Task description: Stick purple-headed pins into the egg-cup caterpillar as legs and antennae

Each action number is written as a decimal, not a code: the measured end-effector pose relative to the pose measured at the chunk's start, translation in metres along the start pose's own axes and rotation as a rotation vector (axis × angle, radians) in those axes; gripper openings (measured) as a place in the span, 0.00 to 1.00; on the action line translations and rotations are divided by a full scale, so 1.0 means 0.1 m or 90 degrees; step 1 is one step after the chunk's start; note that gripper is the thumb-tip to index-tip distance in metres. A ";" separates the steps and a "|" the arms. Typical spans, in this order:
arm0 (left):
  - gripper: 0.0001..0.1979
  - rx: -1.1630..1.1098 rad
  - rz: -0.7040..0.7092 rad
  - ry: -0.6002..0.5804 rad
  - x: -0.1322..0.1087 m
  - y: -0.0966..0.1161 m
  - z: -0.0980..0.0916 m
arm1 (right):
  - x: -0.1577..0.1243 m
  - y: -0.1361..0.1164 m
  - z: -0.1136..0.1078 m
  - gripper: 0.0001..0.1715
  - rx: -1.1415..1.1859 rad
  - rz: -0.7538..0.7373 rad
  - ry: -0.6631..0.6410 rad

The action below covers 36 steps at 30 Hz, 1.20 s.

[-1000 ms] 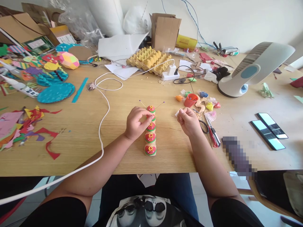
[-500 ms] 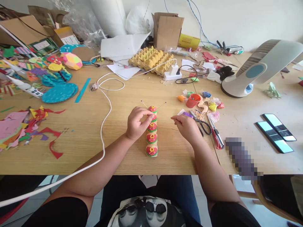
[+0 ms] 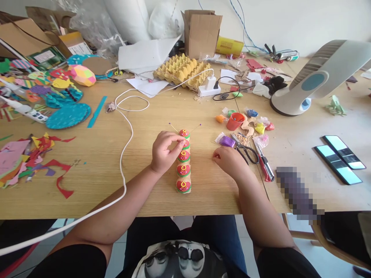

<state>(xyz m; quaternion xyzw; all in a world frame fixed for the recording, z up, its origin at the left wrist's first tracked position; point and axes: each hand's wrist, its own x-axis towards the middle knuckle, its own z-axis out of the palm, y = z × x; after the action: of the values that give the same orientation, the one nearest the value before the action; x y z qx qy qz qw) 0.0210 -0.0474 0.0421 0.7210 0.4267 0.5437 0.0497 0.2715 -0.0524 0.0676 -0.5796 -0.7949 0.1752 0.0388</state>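
Observation:
A caterpillar figure made from an egg-carton strip (image 3: 183,170) lies lengthwise in front of me. Its humps carry red and green clay with yellow rings, and two thin feelers with purple tips stick out at the far end. My left hand (image 3: 165,153) is at its left side, thumb and forefinger pinched over the second hump from the far end. Whatever the pinch may hold is too small to see. To the right of the figure, apart from it, my right hand (image 3: 229,159) rests low over the table with fingers curled together, their contents hidden.
Beyond my right hand lie a purple clay packet (image 3: 227,141), scissors (image 3: 246,150), a red cutter knife (image 3: 265,166), and a red cup (image 3: 235,121) among clay packets. A white cable (image 3: 121,154) crosses at left. Paper scraps (image 3: 31,162), egg trays (image 3: 182,73) and a fan (image 3: 307,81) stand around.
My right hand has drawn slightly nearer and its fingers are curled in more, uncovering the purple packet. My left hand keeps its pinch over the figure. The whole view has shifted a little.

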 end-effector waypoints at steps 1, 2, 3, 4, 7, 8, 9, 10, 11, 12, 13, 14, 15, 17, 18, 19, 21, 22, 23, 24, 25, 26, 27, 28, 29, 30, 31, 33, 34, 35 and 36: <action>0.02 0.002 -0.002 -0.002 0.00 0.00 0.00 | 0.00 0.00 0.00 0.08 0.004 0.001 -0.008; 0.02 0.003 -0.003 -0.004 -0.01 -0.01 0.00 | 0.01 0.01 0.00 0.09 0.012 0.001 -0.011; 0.03 0.002 -0.003 -0.004 -0.01 -0.01 0.00 | 0.01 0.01 -0.01 0.09 0.025 -0.001 -0.008; 0.03 -0.001 -0.002 -0.003 -0.01 -0.01 0.00 | 0.01 0.02 -0.02 0.09 0.046 -0.001 0.000; 0.02 -0.014 0.007 -0.002 0.00 0.01 0.00 | 0.05 0.01 -0.03 0.07 0.193 0.002 0.043; 0.01 -0.023 0.011 -0.006 0.00 0.02 0.00 | 0.06 0.00 -0.03 0.07 0.280 0.002 0.060; 0.01 -0.035 0.015 -0.016 0.00 0.03 0.00 | 0.08 -0.02 -0.01 0.07 0.386 -0.002 0.074; 0.01 -0.047 0.018 -0.029 0.01 0.05 0.01 | 0.09 -0.06 0.01 0.09 0.506 -0.007 0.083; 0.01 -0.062 0.021 -0.046 0.01 0.06 0.01 | 0.11 -0.10 0.03 0.12 0.630 -0.013 0.087; 0.02 -0.077 0.023 -0.064 0.01 0.08 0.01 | 0.12 -0.15 0.07 0.15 0.749 -0.016 0.082; 0.02 -0.094 0.027 -0.082 0.01 0.10 0.01 | 0.13 -0.20 0.11 0.18 0.851 -0.013 0.073; 0.02 -0.111 0.032 -0.099 0.00 0.11 0.02 | 0.14 -0.26 0.14 0.20 0.933 -0.004 0.058; 0.02 -0.127 0.040 -0.113 0.00 0.12 0.02 | 0.15 -0.31 0.18 0.22 0.995 0.008 0.041; 0.02 -0.147 0.056 -0.137 0.00 0.14 0.03 | 0.16 -0.38 0.25 0.23 1.078 0.030 0.024; 0.02 -0.148 0.062 -0.147 -0.01 0.14 0.03 | 0.17 -0.40 0.27 0.23 1.106 0.038 0.026; 0.02 -0.145 0.067 -0.155 -0.01 0.15 0.03 | 0.18 -0.42 0.29 0.22 1.130 0.045 0.033; 0.03 -0.133 0.075 -0.164 -0.02 0.15 0.04 | 0.18 -0.43 0.31 0.20 1.162 0.060 0.051; 0.03 -0.127 0.079 -0.165 -0.02 0.16 0.05 | 0.18 -0.43 0.32 0.20 1.171 0.066 0.056; 0.04 -0.122 0.084 -0.162 -0.03 0.16 0.05 | 0.18 -0.44 0.33 0.19 1.177 0.070 0.056; 0.04 -0.117 0.088 -0.157 -0.03 0.16 0.05 | 0.18 -0.44 0.34 0.19 1.181 0.071 0.054; 0.04 -0.111 0.092 -0.153 -0.04 0.16 0.06 | 0.17 -0.46 0.35 0.19 1.185 0.070 0.050; 0.04 -0.107 0.094 -0.148 -0.05 0.17 0.06 | 0.16 -0.47 0.35 0.19 1.192 0.068 0.047; 0.04 -0.103 0.094 -0.145 -0.05 0.16 0.07 | 0.16 -0.48 0.36 0.19 1.200 0.066 0.045; 0.04 -0.101 0.093 -0.143 -0.06 0.16 0.07 | 0.15 -0.50 0.37 0.18 1.208 0.064 0.043; 0.04 -0.099 0.091 -0.142 -0.06 0.16 0.07 | 0.15 -0.50 0.37 0.18 1.213 0.063 0.042; 0.04 -0.098 0.089 -0.141 -0.06 0.15 0.07 | 0.15 -0.51 0.38 0.18 1.215 0.063 0.042; 0.04 -0.097 0.087 -0.137 -0.06 0.14 0.07 | 0.15 -0.50 0.38 0.17 1.216 0.066 0.042; 0.05 -0.089 0.080 -0.124 -0.06 0.13 0.06 | 0.16 -0.47 0.38 0.16 1.220 0.083 0.043; 0.05 -0.083 0.076 -0.115 -0.05 0.12 0.06 | 0.17 -0.45 0.38 0.15 1.224 0.095 0.040; 0.05 -0.079 0.071 -0.107 -0.05 0.11 0.06 | 0.17 -0.42 0.37 0.15 1.226 0.104 0.033; 0.05 -0.077 0.068 -0.100 -0.04 0.10 0.05 | 0.18 -0.40 0.36 0.14 1.226 0.109 0.022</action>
<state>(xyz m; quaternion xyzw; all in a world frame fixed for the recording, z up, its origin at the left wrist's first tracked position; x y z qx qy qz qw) 0.0311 -0.0548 0.0425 0.7789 0.3490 0.5120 0.0973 0.2200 -0.0546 0.0440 -0.3581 -0.2649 0.7453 0.4961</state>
